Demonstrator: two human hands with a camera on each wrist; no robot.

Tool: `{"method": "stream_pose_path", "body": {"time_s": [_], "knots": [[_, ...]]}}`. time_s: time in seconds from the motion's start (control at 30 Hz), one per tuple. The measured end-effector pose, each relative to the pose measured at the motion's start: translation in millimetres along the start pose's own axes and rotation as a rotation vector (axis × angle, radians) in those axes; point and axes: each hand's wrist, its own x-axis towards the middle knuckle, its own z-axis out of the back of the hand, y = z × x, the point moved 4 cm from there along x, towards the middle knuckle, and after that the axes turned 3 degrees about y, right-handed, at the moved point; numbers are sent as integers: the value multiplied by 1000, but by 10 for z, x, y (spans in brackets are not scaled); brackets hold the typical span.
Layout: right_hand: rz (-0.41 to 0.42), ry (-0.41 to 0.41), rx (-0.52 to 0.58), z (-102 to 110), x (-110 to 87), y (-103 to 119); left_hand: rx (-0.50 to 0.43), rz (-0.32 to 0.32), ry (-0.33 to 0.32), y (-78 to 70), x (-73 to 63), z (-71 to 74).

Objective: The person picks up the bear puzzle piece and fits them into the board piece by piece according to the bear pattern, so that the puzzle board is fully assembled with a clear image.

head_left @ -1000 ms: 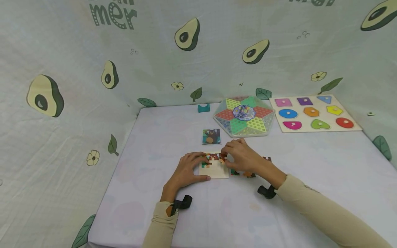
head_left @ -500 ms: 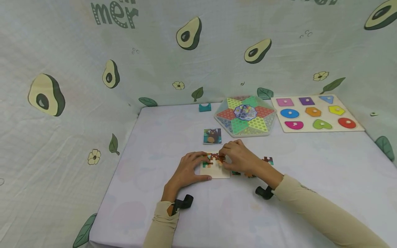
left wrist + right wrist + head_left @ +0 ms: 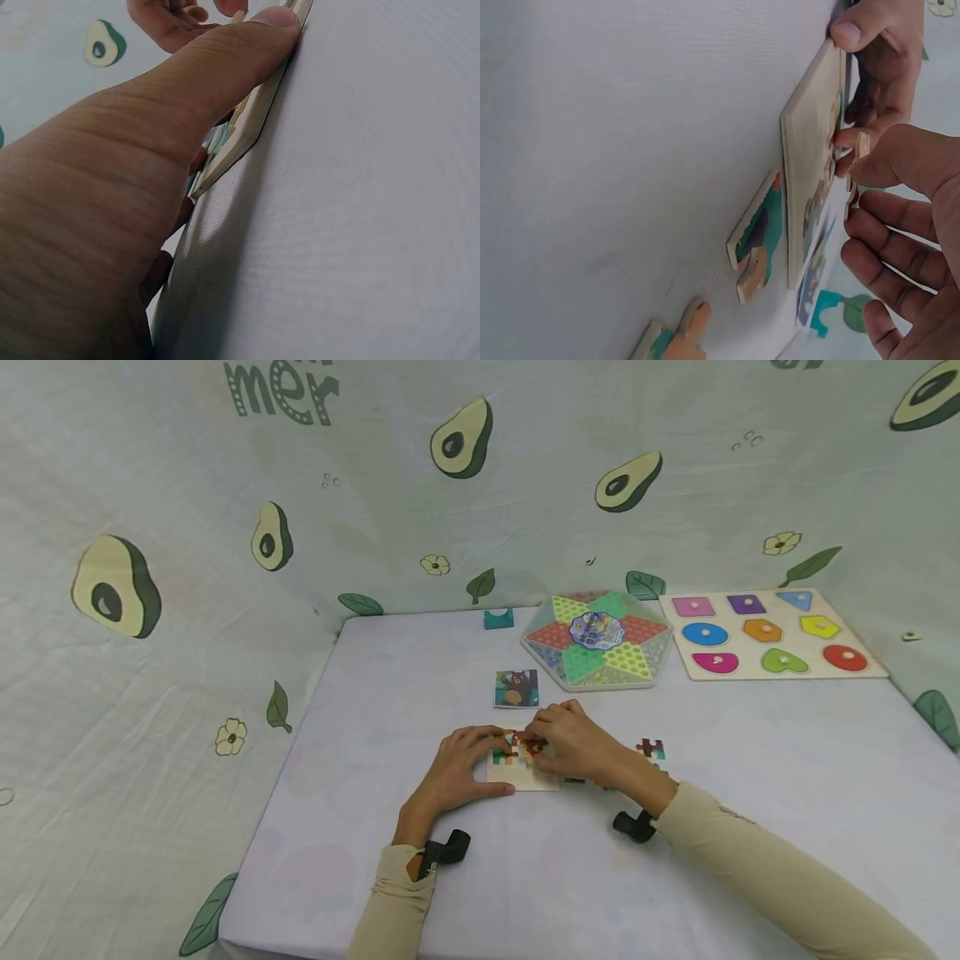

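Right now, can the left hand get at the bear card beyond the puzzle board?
Likely yes: nothing visible stands between the left hand and the bear card, though that hand holds the puzzle board.

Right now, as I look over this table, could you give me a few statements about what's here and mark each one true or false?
1. The right hand pinches a puzzle piece. True.
2. The left hand is well away from the puzzle board. False: the left hand touches the puzzle board.
3. The small bear picture lies farther from the person than the puzzle board. True.
4. The board of coloured shapes lies left of the star game, as the person sees it. False: it lies to the right.
5. Some loose pieces lie on the table. True.
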Motion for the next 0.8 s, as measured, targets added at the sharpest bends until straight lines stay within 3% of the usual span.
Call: {"method": "stream_pose_path", "body": {"time_s": [0.8], "knots": [[21, 26, -34, -163, 101, 36, 6, 8, 14, -1, 4, 20]]}}
